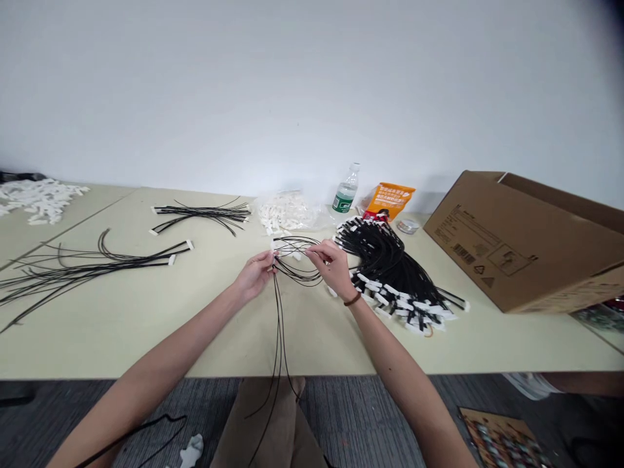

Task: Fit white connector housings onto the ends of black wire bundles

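My left hand (256, 273) is pinched shut on a small white connector with thin black wires (279, 325) that hang from it over the table's front edge. My right hand (331, 263), with a brown band at the wrist, is closed on a loop of the same black wires (297, 250) just to the right. Both hands hover above the pale table (146, 325), close together. A heap of small white connectors (283, 213) in clear plastic lies just behind the hands.
A big bundle of black wires with white connectors (394, 279) lies right of my right hand. More wire bundles (205, 213) (88, 260) lie to the left. A water bottle (346, 192), an orange pouch (389, 198), a tape roll (407, 226) and an open cardboard box (526, 244) stand at the back right.
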A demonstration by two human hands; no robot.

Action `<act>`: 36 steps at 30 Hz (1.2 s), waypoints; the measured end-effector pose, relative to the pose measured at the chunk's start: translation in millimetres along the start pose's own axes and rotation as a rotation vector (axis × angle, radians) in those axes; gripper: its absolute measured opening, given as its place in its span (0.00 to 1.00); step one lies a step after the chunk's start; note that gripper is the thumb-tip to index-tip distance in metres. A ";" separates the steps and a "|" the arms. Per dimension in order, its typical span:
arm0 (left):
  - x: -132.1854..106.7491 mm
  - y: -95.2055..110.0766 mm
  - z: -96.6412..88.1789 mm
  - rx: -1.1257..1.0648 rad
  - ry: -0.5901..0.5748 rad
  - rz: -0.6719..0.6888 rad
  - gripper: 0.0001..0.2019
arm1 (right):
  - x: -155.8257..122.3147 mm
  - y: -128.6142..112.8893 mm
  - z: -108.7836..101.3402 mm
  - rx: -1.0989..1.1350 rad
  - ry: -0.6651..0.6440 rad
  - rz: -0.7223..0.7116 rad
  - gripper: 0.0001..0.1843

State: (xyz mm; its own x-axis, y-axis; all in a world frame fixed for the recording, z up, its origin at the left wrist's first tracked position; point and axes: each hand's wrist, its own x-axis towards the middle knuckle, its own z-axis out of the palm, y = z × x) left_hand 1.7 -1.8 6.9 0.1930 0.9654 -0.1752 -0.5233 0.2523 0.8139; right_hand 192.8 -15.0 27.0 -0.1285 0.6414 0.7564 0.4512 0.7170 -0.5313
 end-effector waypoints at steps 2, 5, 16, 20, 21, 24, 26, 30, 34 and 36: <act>-0.3 0.4 0.1 0.008 0.000 0.001 0.07 | 0.1 -0.2 -0.1 -0.004 -0.003 0.003 0.07; -0.1 0.2 -0.6 0.028 -0.005 0.010 0.08 | 0.4 -1.7 0.5 -0.008 0.001 0.001 0.07; 3.1 -7.8 -4.9 0.204 0.018 0.033 0.14 | -7.0 0.8 12.3 -0.160 -0.032 -0.004 0.07; 1.0 -11.1 -4.0 0.238 0.002 0.016 0.15 | -12.7 -4.1 19.6 -0.330 -0.116 -0.155 0.08; 0.3 -12.3 -3.5 0.248 -0.011 0.007 0.15 | -14.2 -5.2 21.6 -0.362 -0.137 -0.182 0.08; -1.3 -15.9 -2.4 0.270 -0.060 -0.019 0.16 | -17.7 -6.5 25.8 -0.427 -0.172 -0.220 0.09; -1.6 -17.4 -2.4 0.274 -0.087 -0.031 0.17 | -18.8 -5.8 26.7 -0.451 -0.178 -0.228 0.10; -1.8 -17.8 -3.6 0.282 -0.108 -0.036 0.16 | -18.8 -3.7 25.5 -0.481 -0.193 -0.270 0.11; -3.2 -17.1 -2.7 0.270 -0.105 -0.039 0.16 | -19.0 -2.2 25.3 -0.512 -0.195 -0.323 0.11; -4.1 -17.1 -1.7 0.265 -0.097 -0.033 0.16 | -19.5 -1.2 26.2 -0.530 -0.190 -0.342 0.11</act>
State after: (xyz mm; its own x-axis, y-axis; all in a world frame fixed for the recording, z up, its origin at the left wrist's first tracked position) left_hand 8.5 -10.0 -7.3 0.2912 0.9431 -0.1607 -0.2824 0.2453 0.9274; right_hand 171.7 -21.3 2.9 -0.4734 0.4731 0.7430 0.7251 0.6882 0.0238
